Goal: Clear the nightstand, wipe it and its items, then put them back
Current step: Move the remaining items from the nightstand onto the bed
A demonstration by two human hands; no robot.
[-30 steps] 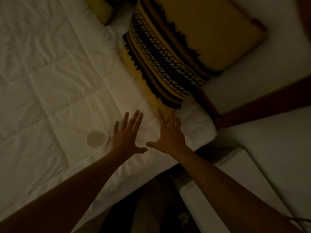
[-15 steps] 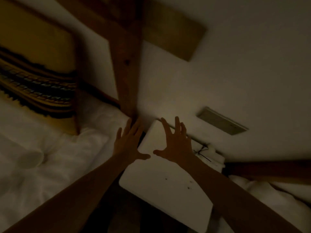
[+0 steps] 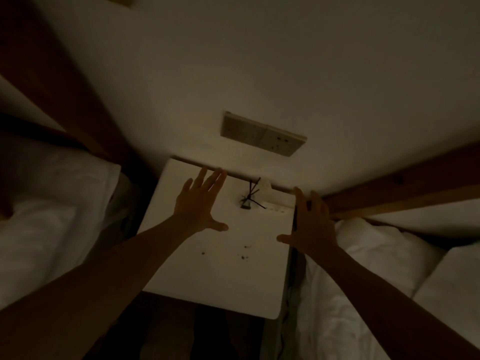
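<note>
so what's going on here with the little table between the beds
A person reaches both bare hands over a white square nightstand. The left hand hovers open above its top; the right hand is open at its right edge. Neither holds anything. A tangle of thin black cable and some dark crumbs lie on it.

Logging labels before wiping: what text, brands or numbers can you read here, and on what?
None readable.
Wall plate: only dark socket holes, no legible marking.
Small item with black cords at the back of the nightstand: too dark and blurred to show any text.
</note>
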